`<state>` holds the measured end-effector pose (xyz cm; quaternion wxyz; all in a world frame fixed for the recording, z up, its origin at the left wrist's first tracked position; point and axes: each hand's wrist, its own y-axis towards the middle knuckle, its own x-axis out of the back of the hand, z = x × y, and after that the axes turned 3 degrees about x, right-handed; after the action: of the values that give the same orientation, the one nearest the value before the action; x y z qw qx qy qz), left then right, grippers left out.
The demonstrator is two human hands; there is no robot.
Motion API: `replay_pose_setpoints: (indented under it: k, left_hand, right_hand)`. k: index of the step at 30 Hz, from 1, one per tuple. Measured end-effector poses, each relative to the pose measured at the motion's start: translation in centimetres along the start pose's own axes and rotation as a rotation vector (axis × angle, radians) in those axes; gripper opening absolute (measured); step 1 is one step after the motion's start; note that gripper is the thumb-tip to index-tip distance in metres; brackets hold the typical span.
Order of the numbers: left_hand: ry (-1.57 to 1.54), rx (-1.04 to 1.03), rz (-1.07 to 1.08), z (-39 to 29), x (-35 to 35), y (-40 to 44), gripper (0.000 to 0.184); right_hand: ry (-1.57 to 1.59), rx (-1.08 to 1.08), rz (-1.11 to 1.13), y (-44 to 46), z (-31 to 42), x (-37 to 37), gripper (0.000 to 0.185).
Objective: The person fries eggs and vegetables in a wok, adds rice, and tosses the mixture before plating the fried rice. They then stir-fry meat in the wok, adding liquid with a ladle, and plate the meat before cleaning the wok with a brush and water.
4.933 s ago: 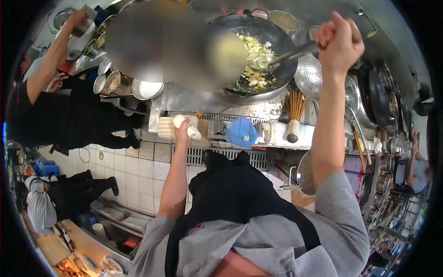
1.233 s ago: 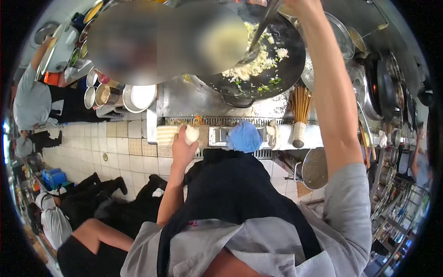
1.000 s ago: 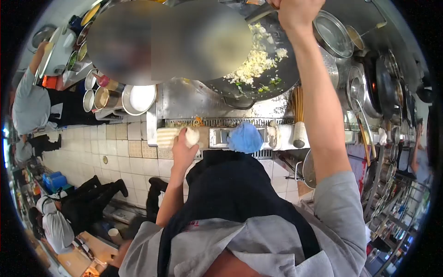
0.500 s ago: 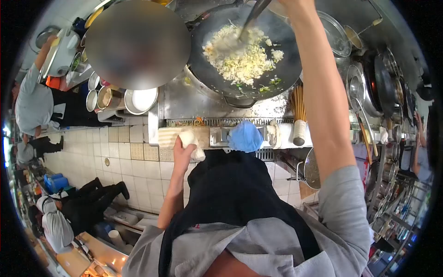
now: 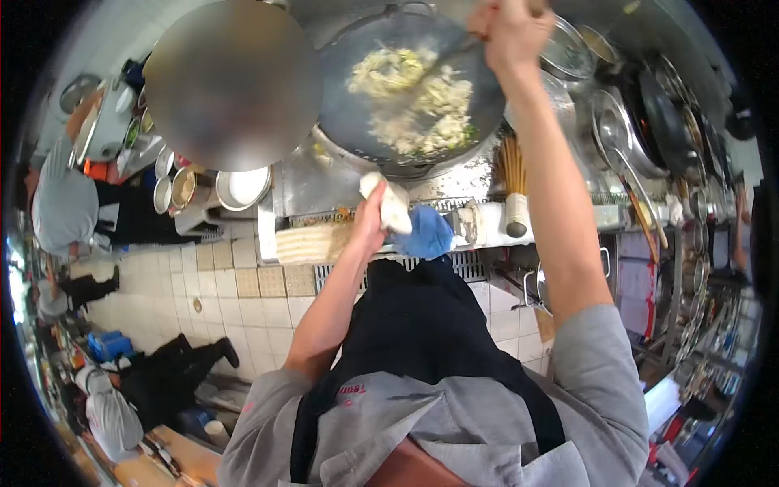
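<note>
My right hand is closed around the long handle of a stirring tool, at the right rim of the wok. The tool reaches down into the wok; its head is smeared by motion, so I cannot tell a ladle from a spatula. Pale chopped food, looking like fried rice with green bits, lies in the wok, partly blurred. In my left hand is a bunched white cloth, held just below the wok's near edge. Right beside it, a blue cloth lies on the stove's front ledge.
A striped towel lies on the ledge to the left, a bamboo brush to the right. Metal bowls stand left of the wok. Strainers and pans hang at right. Co-workers are at the far left.
My left hand has moved right and up with the white cloth, closer to the wok. My right hand has come fully into view, and the food has been pushed about in the wok.
</note>
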<state>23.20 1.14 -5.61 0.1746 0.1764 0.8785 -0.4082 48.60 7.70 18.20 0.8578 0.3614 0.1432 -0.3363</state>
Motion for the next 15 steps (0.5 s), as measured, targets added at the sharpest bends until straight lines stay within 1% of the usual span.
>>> replay_pose_setpoints:
  k: [1,2,3,4,5,6,8,10,11,13,15]
  left_hand:
    - [-0.028,0.007,0.057,-0.3,-0.5,1.2,0.048]
    - [-0.059,0.012,0.11,-0.4,-0.6,2.1,0.05]
    - [-0.071,0.054,0.106,-0.1,-0.7,2.5,0.052]
    - [-0.006,0.076,0.114,-0.7,-0.9,1.8,0.055]
    - [-0.031,0.088,0.12,-0.5,-0.8,2.0,0.056]
    - [-0.053,0.105,0.125,-0.2,-0.5,2.3,0.058]
    - [-0.179,0.102,0.158,-0.4,-0.3,3.1,0.06]
    - [-0.24,0.105,0.166,-0.5,-0.5,3.8,0.063]
    - [-0.242,0.1,0.151,-0.6,-0.6,4.1,0.064]
    - [-0.25,0.082,0.152,-0.8,-0.8,3.8,0.07]
    - [-0.342,0.112,0.189,-1.0,-0.6,2.3,0.073]
  right_hand:
    - [0.031,0.032,0.042,0.2,0.1,-0.8,0.024]
    - [0.03,0.032,0.006,0.2,1.5,0.0,0.025]
    - [0.038,0.031,-0.019,0.4,3.1,0.6,0.026]
    - [0.053,0.021,-0.035,0.4,5.4,-0.3,0.027]
    - [0.151,-0.02,0.02,0.6,7.0,0.7,0.029]
    - [0.055,0.05,0.032,0.0,9.2,0.9,0.03]
    - [-0.114,0.053,-0.085,-1.9,8.8,0.7,0.031]
    - [-0.02,0.088,0.076,-2.5,4.3,3.0,0.032]
    - [0.001,0.084,0.007,-3.4,3.2,2.4,0.031]
    - [0.063,0.051,0.028,-3.7,2.8,3.3,0.03]
    - [0.083,0.013,0.04,-3.7,3.1,3.7,0.028]
